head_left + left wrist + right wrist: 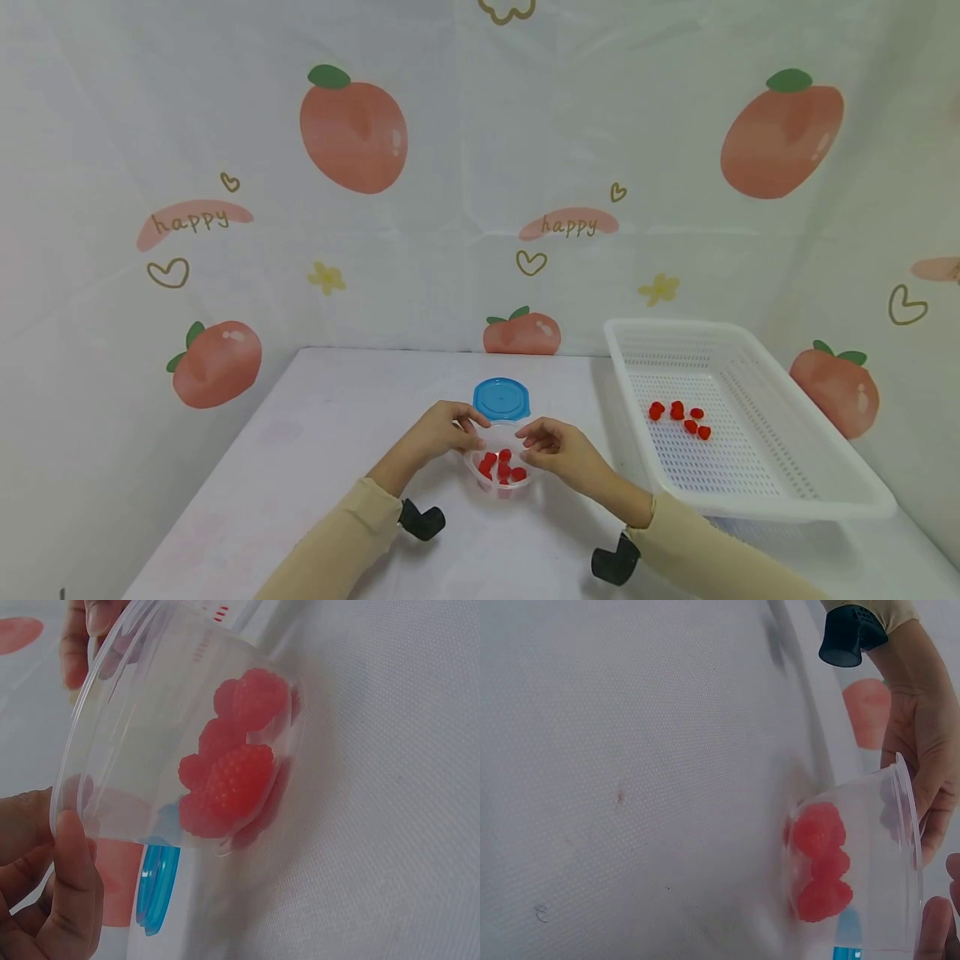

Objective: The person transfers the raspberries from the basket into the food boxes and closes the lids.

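A clear plastic tub (495, 492) stands on the table with several red raspberries (240, 769) in its bottom. At its left side, my left hand (448, 429) pinches the rim; the left wrist view shows a fingertip outside the wall and others through the plastic. My right hand (562, 454) is at the opposite side, with its thumb and fingers bent at the rim. Part of this hand (937, 922) is cut off in the right wrist view. Just behind the tub lies a blue lid (501, 398).
To the right stands a white perforated basket (757, 425), with several more raspberries (691, 427) on its floor. A printed cloth (450, 250) hangs behind the white table (300, 483). Black wrist cameras (422, 520) stick out below both forearms.
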`<state>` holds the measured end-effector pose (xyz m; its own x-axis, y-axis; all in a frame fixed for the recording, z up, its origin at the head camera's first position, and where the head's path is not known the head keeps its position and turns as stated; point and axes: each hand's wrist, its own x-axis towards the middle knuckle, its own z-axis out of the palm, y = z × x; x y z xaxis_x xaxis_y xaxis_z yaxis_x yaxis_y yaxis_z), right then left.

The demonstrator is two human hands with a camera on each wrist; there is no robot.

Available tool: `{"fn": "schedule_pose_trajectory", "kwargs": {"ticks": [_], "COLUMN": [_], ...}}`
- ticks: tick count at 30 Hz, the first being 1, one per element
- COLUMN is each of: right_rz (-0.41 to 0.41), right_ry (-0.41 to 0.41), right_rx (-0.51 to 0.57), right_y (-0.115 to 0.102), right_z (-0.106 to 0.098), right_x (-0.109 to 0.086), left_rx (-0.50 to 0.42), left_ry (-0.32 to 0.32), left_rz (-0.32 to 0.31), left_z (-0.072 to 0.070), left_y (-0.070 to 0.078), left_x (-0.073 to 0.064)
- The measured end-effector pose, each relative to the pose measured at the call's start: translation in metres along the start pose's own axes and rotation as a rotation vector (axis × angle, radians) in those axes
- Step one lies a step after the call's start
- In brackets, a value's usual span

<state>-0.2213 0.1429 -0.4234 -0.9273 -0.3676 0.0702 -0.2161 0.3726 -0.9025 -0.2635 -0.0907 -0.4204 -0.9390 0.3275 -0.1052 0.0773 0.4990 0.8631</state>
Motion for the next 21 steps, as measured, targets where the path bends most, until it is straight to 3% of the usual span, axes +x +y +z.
{"fn": "schedule_pose_trajectory", "kwargs": {"ticks": [12,21], "right_rz": [0.002,-0.022], "right_ry": [-0.013,-0.040], "right_rx": [-0.019,-0.017], "right_y": [-0.004,-0.019], "right_z": [-0.004,-0.017], "right_x": [0.000,-0.004], "left_rx": [-0.012,-0.022], "left_ry": [-0.009,-0.026], "left_rz": [-0.002,0.006], "left_z": [0.000,-0.001], "left_y": [0.000,0.002], "left_x": [0.000,0.000]}}
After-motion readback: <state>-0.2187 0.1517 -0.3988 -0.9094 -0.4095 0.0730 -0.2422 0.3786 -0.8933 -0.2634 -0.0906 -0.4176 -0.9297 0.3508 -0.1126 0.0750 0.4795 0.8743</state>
